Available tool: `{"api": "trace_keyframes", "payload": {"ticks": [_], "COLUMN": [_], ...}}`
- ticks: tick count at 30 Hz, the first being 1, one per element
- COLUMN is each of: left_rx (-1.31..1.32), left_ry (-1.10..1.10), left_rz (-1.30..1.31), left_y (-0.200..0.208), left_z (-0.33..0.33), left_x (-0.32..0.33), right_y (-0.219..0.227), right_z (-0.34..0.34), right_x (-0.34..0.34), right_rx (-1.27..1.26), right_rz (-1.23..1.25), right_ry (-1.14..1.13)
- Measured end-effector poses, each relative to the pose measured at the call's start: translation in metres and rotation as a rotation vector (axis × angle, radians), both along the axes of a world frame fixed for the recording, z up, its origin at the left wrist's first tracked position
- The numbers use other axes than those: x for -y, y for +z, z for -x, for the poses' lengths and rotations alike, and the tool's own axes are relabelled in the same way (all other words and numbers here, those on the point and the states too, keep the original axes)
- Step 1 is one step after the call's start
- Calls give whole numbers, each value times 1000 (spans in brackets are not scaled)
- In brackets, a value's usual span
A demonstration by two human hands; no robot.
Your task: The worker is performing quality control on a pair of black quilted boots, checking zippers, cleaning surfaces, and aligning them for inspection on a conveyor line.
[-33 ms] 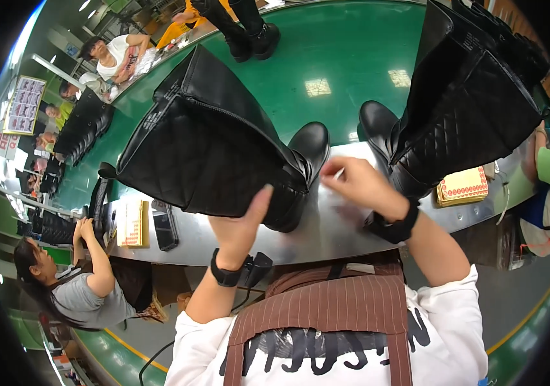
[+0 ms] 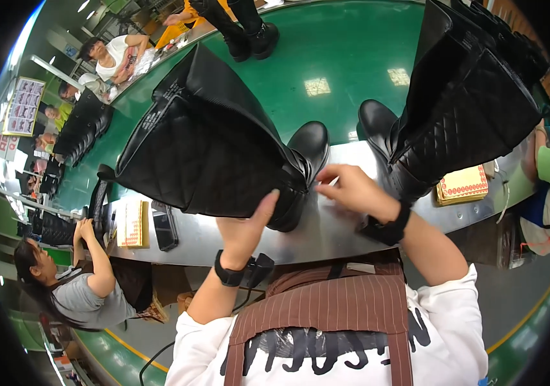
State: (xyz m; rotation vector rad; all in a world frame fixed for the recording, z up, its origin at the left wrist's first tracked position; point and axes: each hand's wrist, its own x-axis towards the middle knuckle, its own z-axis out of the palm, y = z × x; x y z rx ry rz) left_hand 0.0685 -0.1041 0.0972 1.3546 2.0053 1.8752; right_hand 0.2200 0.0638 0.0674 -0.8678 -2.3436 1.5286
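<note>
A tall black quilted boot [image 2: 191, 141] stands in front of me to the left, its wide shaft leaning toward me and its toe pointing away. My left hand [image 2: 246, 225] grips it low on the near side; the thumb lies on the ankle and the other fingers are hidden. Close to the strap at the boot's ankle, my right hand [image 2: 349, 190] is closed, thumb and forefinger pinched together. Whatever they hold, if anything, is too small to make out. A second black boot [image 2: 455, 128] stands to the right, untouched.
A metal ledge [image 2: 223, 248] borders the green table [image 2: 333, 51]. Yellow paper pads [image 2: 131, 222] and a dark phone [image 2: 164, 226] lie left; another pad [image 2: 463, 186] lies right. More boots [image 2: 249, 32] stand at the far side. A person [image 2: 79, 283] sits at left.
My right hand has moved a little left, closer to the boot's ankle. My left hand has shifted slightly to the right along the boot.
</note>
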Motion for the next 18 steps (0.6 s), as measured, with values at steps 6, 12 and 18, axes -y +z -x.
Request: {"api": "trace_keyframes", "payload": {"ticks": [6,12,18], "left_rx": [356,368,212], "left_ry": [-154,-256,-176], "left_rz": [98,232,308], "left_y": [-49,-58,-60], "left_z": [-14,-10,-11], "left_x": [3,8,10], "right_y": [-50,-48,-53], "right_z": [15,14,19], "right_x": [10,3,23], "right_rx": [-22,53,-99], "right_rz": [221,429,594], "right_ry": [99,227,63]}}
